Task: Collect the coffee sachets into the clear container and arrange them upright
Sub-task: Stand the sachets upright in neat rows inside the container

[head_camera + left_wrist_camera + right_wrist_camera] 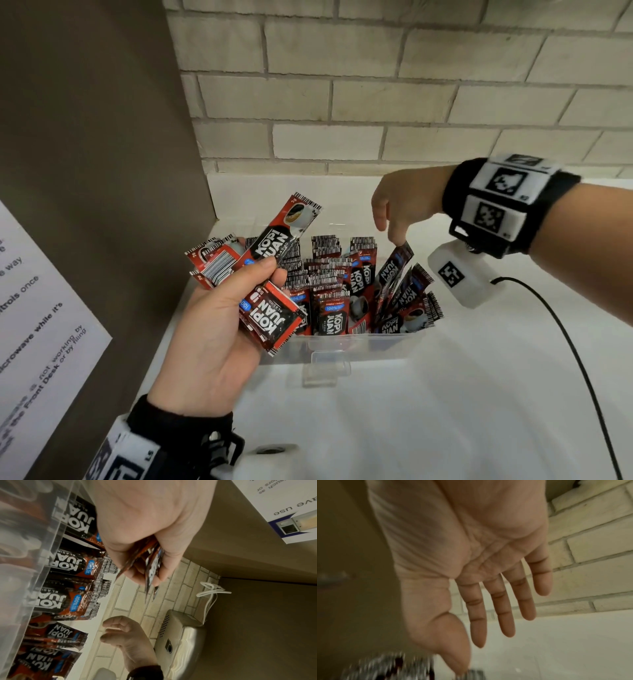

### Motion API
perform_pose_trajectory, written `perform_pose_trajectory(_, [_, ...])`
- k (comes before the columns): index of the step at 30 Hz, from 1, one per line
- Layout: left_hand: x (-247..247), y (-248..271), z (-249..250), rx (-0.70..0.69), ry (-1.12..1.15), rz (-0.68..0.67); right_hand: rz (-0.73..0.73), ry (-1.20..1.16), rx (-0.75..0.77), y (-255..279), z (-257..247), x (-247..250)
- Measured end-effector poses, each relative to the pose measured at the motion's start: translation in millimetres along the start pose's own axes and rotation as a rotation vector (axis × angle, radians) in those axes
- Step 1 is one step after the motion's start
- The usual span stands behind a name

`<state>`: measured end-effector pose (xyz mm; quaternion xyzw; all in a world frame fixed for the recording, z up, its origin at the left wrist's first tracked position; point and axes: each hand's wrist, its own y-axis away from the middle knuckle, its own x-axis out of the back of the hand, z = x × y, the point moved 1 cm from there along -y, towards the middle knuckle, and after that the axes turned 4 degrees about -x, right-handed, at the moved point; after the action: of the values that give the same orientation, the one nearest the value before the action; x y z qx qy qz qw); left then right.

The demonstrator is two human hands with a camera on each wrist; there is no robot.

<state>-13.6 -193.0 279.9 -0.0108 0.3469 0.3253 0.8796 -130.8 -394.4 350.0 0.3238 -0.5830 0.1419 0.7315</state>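
My left hand (219,325) (145,527) grips a fanned bunch of red-and-black coffee sachets (270,274) (152,563) over the left end of the clear container (356,341) (25,547). Rows of sachets (329,274) (72,563) stand upright inside it. At the container's right end a few sachets lean, and the tallest leaning sachet (394,270) has its top edge under a fingertip of my right hand (400,205) (126,632). In the right wrist view the right hand (479,574) shows straight, spread fingers and holds nothing.
A brown panel (96,154) with a white notice (37,315) stands close on the left. A brick wall (376,85) is right behind the container. The container sits on a white counter (445,411), where a black cable (565,335) trails. A metal appliance (181,635) shows in the left wrist view.
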Motion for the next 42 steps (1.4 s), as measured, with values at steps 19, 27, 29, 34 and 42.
perform_pose_trajectory(19, [-20,10,-28,-0.013,-0.139,-0.208,0.265,-1.726,0.133,94,-30,-91])
perform_pose_trajectory(27, [-26,-1,-24,-0.094,-0.177,-0.206,0.272,-1.363,0.187,88,-47,-107])
perform_pose_trajectory(29, [-26,-3,-26,-0.108,-0.245,-0.206,0.342,-1.208,0.187,87,-49,-105])
perform_pose_trajectory(34, [-30,-3,-29,-0.137,-0.254,-0.208,0.511,-1.021,0.234,85,-53,-85])
perform_pose_trajectory(42, [-14,0,-21,0.002,-0.254,-0.284,0.848,-1.226,-0.071,69,-33,-75])
